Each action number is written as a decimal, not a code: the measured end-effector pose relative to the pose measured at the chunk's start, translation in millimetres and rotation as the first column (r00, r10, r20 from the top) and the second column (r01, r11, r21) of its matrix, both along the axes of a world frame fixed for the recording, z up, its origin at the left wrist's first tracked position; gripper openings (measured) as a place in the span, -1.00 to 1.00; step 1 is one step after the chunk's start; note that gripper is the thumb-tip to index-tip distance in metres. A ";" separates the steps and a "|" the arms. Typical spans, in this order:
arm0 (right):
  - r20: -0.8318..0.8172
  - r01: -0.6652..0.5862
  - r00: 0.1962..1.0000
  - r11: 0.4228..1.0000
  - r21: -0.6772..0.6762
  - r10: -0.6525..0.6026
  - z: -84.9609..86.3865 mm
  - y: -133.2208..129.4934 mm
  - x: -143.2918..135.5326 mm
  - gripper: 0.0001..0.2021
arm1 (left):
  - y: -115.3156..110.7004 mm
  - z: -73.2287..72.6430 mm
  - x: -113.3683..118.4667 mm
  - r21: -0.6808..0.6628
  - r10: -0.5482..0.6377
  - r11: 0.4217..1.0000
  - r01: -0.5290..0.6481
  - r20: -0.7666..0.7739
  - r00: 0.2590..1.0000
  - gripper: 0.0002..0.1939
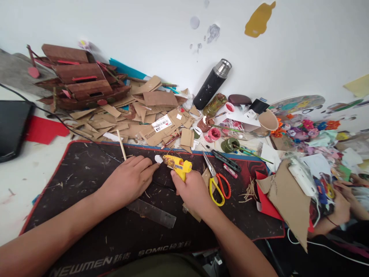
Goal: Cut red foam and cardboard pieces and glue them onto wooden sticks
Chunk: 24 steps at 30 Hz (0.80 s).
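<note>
At far left, a red-brown model boat (83, 87) sits beside heaped cardboard scraps (161, 99). A black flask (210, 86) is far centre, near a pink paint jar (212, 135). Right, a white power strip (302, 177) lies near colourful flowers (308, 124).

Glue gun (178, 164): smooth plastic, its front crusted and rough
White piece (157, 158): smooth, papery-looking
Ruler (152, 212): clear glossy plastic
Scissors (210, 164): shiny metal blades, smooth plastic handles
Flask (210, 86): satin dark body, paint-flecked, polished metal cap
Scraps (161, 99): matt cardboard, rough-edged
Mat (86, 169): matt, cloth-like, littered with fibres
Tabletop (20, 192): smooth, smudged
</note>
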State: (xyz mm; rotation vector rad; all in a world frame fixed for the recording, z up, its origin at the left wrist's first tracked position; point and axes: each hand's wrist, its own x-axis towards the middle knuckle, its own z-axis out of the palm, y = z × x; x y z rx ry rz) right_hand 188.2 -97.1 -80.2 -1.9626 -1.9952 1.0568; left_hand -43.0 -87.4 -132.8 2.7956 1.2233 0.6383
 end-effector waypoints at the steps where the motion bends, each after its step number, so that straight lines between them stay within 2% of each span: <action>1: 0.000 0.000 1.000 1.000 -0.001 0.000 0.0 0.1 0.1 -0.50 | -0.1 -0.1 0.1 -0.011 0.005 1.000 -0.005 0.012 1.000 -0.64; 5: 0.024 -0.011 1.000 1.000 0.006 0.011 -0.1 -1.1 2.5 -0.52 | 0.2 0.4 0.2 -0.033 0.012 0.999 -0.011 0.046 0.999 -0.64; 11: 0.052 -0.019 0.998 1.000 -0.023 0.020 1.6 -4.0 5.5 -0.52 | 1.2 2.8 0.1 0.016 -0.009 1.000 0.009 -0.008 1.000 -0.63; 18: 0.044 -0.012 0.999 0.999 -0.047 0.015 5.6 -5.6 5.3 -0.55 | 0.4 1.9 1.0 -0.043 0.014 0.999 -0.012 0.055 0.998 -0.63; 24: 0.036 -0.030 0.999 0.999 -0.027 0.031 4.0 -7.5 1.5 -0.53 | 0.6 0.4 1.2 -0.001 0.008 1.000 -0.008 0.029 1.000 -0.62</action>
